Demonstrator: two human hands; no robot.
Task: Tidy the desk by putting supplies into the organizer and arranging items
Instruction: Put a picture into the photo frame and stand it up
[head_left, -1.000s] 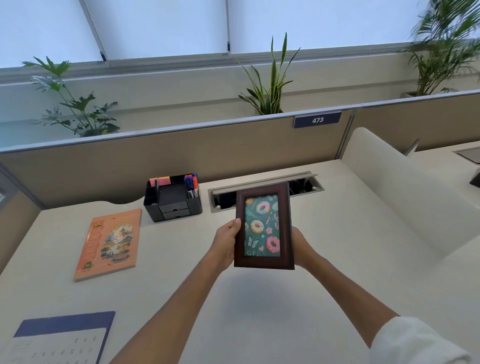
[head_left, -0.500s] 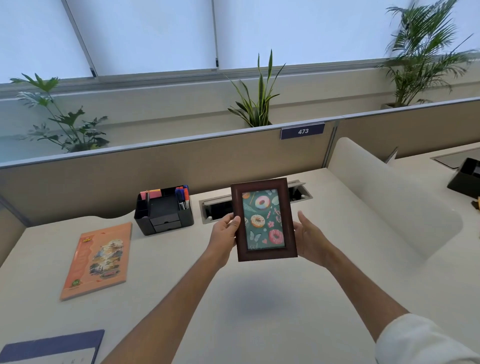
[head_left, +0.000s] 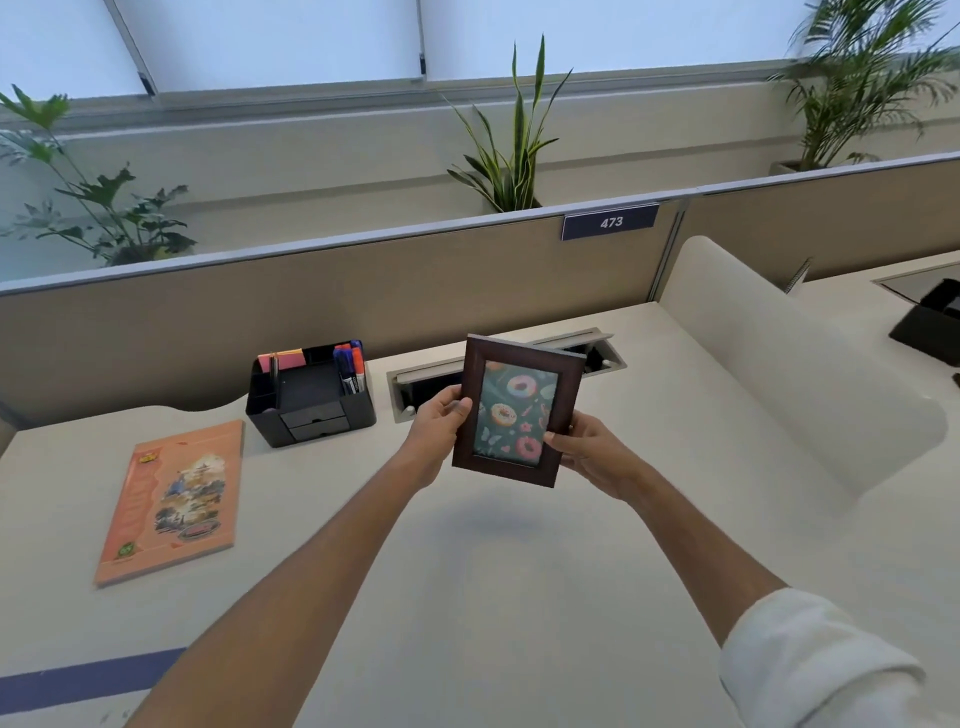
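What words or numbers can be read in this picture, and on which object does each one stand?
"473": white digits on the dark blue plate fixed to the partition top.
Orange book on the desk: cover print too small and blurred to read.
Markers in the black organizer: barrel labels too small to read.
Picture frame, held by both hands: only donut drawings, no text.

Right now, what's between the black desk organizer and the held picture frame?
Head view: the left end of the recessed grey cable tray and bare cream desk separate the black plastic organizer from the dark wooden picture frame.
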